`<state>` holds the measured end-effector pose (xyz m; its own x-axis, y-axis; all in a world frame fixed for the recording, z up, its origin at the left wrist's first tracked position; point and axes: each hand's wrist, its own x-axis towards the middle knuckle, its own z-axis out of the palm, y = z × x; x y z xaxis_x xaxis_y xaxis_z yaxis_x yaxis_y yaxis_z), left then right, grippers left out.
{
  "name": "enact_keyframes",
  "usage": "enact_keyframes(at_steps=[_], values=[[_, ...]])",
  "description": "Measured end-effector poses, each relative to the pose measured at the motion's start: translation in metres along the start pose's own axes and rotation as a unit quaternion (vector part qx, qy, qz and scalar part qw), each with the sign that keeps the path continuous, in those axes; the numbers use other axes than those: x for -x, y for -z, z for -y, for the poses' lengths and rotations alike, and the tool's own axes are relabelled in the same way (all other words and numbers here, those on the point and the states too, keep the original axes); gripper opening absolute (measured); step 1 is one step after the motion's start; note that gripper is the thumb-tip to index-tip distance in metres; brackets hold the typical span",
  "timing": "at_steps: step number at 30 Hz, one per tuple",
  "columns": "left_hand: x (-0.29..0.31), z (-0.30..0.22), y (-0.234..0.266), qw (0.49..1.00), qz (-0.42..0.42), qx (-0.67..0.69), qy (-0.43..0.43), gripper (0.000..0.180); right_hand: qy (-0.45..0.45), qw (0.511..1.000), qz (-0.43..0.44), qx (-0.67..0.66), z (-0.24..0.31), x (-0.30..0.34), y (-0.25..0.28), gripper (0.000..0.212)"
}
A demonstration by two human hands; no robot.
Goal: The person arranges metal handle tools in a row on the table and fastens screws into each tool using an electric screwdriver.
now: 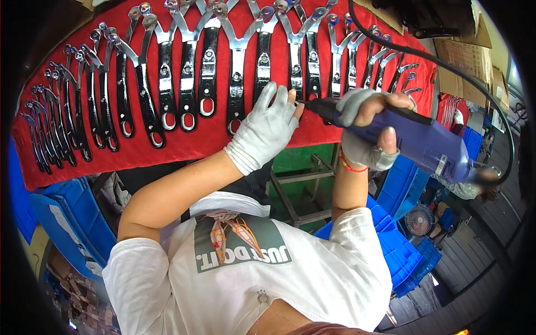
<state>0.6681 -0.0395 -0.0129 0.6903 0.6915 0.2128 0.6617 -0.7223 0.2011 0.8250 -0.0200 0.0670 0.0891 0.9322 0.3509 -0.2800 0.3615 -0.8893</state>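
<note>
My right hand (365, 125), in a white glove with bare fingertips, is wrapped round a purple electric screwdriver (416, 139) lying nearly level. Its dark tip (321, 108) points left, at the fingertips of my left hand. My left hand (265, 125), gloved the same way, is closed over the lower end of a black handle (296, 70) with a Y-shaped shiny metal fork. The gloved fingers hide that handle's end, and the exact contact with the screwdriver tip is too small to tell. Beside it lies another such black handle (263, 58), also partly covered by the hand.
Several more forked black handles (237, 84) lie in a row on a red cloth (190, 142). A black cable (446, 64) arches from above to the screwdriver's rear. Blue crates (72, 223) stand left and right, with a fan (419, 219) and cardboard boxes (463, 58) at right.
</note>
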Motion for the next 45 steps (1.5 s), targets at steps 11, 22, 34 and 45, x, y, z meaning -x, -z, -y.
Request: enact_keyframes(at_steps=[11,22,34,45], values=[[-0.001,0.001,0.001,1.000,0.005,-0.020,-0.013,0.030,-0.022,0.998,0.047,0.044,0.001,0.001,-0.005,0.048],[-0.002,-0.008,-0.002,0.999,0.023,0.021,0.037,0.041,0.086,0.995,-0.003,0.048,-0.007,-0.008,0.017,0.043],[-0.028,-0.006,-0.006,0.991,0.039,0.102,0.076,0.053,0.045,0.995,-0.054,0.065,-0.006,-0.015,0.027,0.048],[-0.033,-0.010,-0.007,0.994,0.059,0.068,0.060,0.049,0.012,0.999,0.032,0.008,-0.007,-0.021,0.025,0.047]])
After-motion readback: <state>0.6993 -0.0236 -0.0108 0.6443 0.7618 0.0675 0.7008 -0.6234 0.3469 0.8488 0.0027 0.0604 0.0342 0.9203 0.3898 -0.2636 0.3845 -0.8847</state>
